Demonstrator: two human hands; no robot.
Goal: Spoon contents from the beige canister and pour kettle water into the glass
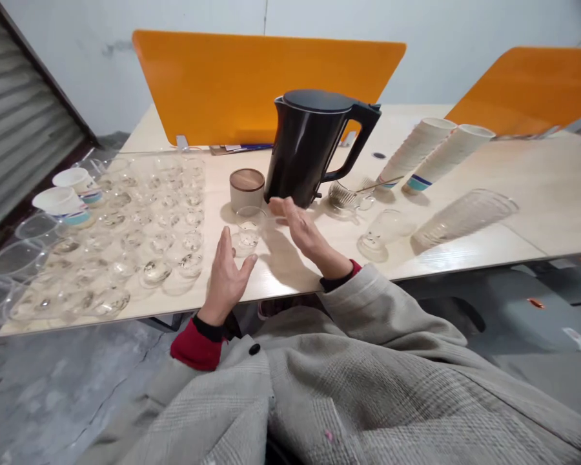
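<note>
My left hand (226, 276) is open at the table's front edge, thumb and fingers apart. My right hand (303, 227) is also open, its fingers stretched out towards the kettle's base. Between them stands a clear plastic cup (248, 239) with a few dark bits at its bottom; neither hand grips it. Just behind that cup is a pale canister (246, 196) with a wooden lid. A tall black electric kettle (304, 145) stands beyond my right hand. To the right, a small glass vessel (351, 210) has a ribbed piece and a thin stick at it.
Many clear cups (157, 271) with dark bits crowd the left, with two paper cups (62, 205) among them. On the right are another clear cup (385, 232), a leaning stack of clear cups (465, 219) and paper cup stacks (445, 158). Orange dividers (213, 84) stand behind.
</note>
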